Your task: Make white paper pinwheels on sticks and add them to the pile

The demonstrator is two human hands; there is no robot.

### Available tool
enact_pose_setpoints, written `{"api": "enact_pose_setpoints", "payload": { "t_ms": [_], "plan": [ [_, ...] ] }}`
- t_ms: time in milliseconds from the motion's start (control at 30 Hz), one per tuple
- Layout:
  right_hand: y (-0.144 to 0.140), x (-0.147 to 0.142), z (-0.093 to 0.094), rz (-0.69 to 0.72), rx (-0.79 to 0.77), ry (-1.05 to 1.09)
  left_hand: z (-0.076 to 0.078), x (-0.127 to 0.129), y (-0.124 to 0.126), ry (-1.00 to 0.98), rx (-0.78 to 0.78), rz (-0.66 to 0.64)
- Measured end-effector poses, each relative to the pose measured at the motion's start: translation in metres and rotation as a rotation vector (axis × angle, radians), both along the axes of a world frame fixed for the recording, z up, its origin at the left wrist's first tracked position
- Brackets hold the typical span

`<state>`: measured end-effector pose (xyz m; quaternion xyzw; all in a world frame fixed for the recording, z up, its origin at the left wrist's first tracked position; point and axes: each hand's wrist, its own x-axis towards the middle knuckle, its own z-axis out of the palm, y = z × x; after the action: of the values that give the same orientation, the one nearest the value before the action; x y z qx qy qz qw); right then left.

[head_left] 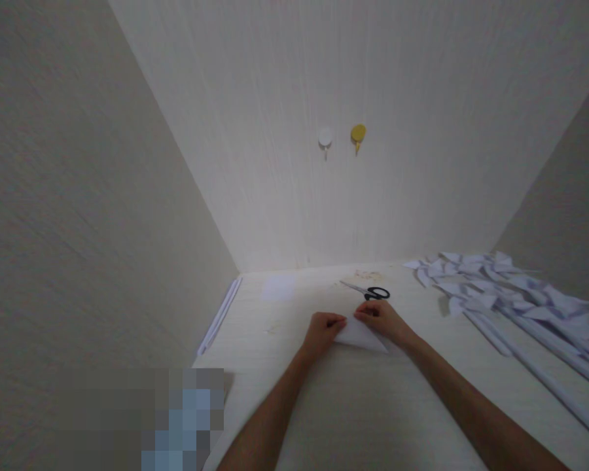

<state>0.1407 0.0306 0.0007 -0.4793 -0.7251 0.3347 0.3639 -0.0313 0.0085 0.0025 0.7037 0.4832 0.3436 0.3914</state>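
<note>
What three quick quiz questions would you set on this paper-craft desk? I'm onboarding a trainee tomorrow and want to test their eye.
1. True or false: both hands press on the folded white paper.
2. What lies just beyond the right hand? A) a stapler B) black-handled scissors C) a glue stick
3. On which side of the desk is the pile of folded paper pinwheels on sticks?

Key
1. True: the left hand and right hand both rest on it.
2. B
3. The right side, reaching to the back corner.
</note>
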Motion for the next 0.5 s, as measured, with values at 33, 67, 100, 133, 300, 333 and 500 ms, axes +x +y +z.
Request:
{"api": "enact_pose_setpoints", "payload": {
  "t_ms": [33, 67, 100, 133, 300, 333, 500],
  "plan": [
    [0.0, -0.001, -0.001, 0.0, 0.004, -0.002, 0.0, 0.0, 0.0, 0.002, 0.004, -0.003],
    [0.0, -0.001, -0.003, -0.002, 0.009, -0.004, 0.0, 0.0, 0.0, 0.006, 0.006, -0.003],
    [0.0, -0.002, -0.005, -0.008, 0.015, -0.008, 0.0, 0.0, 0.0, 0.013, 0.004, -0.002],
    [0.001, -0.003, -0.006, -0.016, 0.023, -0.012, 0.0, 0.001, -0.001, 0.028, 0.0, -0.002],
    [0.001, -0.008, -0.013, -0.075, 0.088, -0.046, 0.01, 0.006, -0.009, 0.246, 0.135, 0.126],
    [0.001, -0.009, -0.014, -0.08, 0.1, -0.056, 0.012, 0.009, -0.012, 0.337, 0.23, 0.169],
    [0.0, -0.014, -0.018, -0.1, 0.142, -0.107, 0.014, 0.033, -0.037, 0.68, 0.526, 0.065]
  ]
}}
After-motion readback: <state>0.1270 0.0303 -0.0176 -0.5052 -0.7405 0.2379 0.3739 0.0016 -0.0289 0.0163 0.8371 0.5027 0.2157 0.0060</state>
